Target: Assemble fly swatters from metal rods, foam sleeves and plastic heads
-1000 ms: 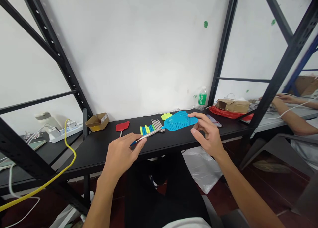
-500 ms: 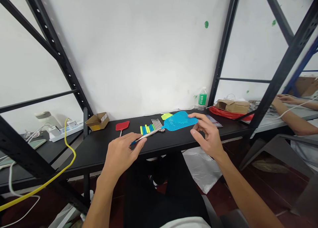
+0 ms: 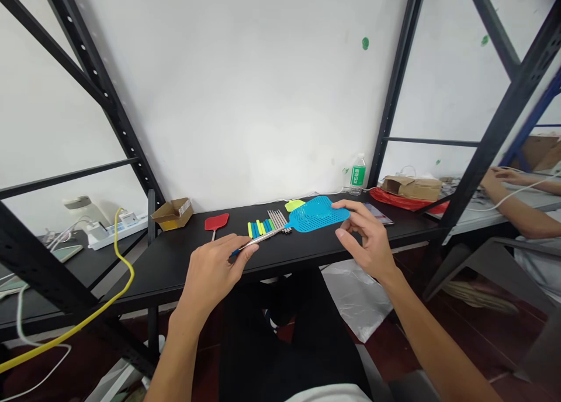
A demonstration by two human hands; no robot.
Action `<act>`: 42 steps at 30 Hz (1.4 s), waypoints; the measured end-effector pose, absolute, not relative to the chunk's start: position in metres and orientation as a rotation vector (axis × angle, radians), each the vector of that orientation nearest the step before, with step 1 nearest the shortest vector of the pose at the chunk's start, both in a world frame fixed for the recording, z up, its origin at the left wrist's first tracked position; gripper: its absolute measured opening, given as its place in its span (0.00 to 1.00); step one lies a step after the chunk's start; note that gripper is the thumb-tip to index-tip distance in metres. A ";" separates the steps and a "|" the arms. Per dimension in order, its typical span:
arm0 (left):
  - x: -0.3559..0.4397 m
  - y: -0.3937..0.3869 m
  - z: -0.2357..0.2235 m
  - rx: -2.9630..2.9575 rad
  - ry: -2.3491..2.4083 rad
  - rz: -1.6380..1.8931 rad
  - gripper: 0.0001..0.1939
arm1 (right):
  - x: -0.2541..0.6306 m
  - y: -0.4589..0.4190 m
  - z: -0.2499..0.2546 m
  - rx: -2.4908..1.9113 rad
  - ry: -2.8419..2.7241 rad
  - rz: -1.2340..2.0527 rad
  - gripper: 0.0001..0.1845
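Note:
My left hand (image 3: 214,273) grips the metal handle of a blue fly swatter (image 3: 316,213), holding it a little above the black table (image 3: 175,262). Its blue mesh head points right and away. Beside that head hovers my right hand (image 3: 368,238), fingers apart, index fingertip at the head's right edge. Under the handle lies a row of green, blue and yellow grips with metal rods (image 3: 267,224). A red swatter head (image 3: 216,222) lies to the left, a yellow one (image 3: 293,204) behind.
A small cardboard box (image 3: 172,213) sits at the back left, a water bottle (image 3: 357,173) at the back right. Black rack posts flank the table. A yellow cable (image 3: 118,256) hangs at left. Another person's arm (image 3: 512,212) rests on the neighbouring table at right.

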State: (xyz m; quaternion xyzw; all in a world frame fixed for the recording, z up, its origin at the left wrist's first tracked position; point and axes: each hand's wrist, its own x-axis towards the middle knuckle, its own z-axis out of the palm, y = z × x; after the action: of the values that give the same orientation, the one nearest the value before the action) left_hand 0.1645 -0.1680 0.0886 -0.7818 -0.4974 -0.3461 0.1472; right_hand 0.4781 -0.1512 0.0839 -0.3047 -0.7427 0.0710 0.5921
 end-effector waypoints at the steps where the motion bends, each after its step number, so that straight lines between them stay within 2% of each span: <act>1: 0.164 -0.168 0.089 -2.245 -1.428 -0.997 0.17 | 0.478 -0.151 0.084 -0.708 -1.731 0.165 0.06; 15: 0.165 -0.171 0.092 -2.234 -1.428 -0.980 0.17 | 0.476 -0.153 0.081 -0.717 -1.743 0.157 0.05; 25: 0.173 -0.174 0.094 -2.355 -1.411 -0.859 0.17 | 0.473 -0.152 0.076 -0.654 -1.753 0.247 0.11; 42: 0.170 -0.168 0.084 -2.226 -1.205 -0.968 0.13 | 0.484 -0.151 0.079 -0.860 -1.838 0.220 0.14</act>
State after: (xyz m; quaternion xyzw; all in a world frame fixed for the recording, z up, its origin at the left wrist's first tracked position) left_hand 0.1698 -0.1680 0.0842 -0.8024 -0.4344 -0.3488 0.2142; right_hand 0.4841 -0.1512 0.0793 -0.3591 -0.7675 0.0917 0.5231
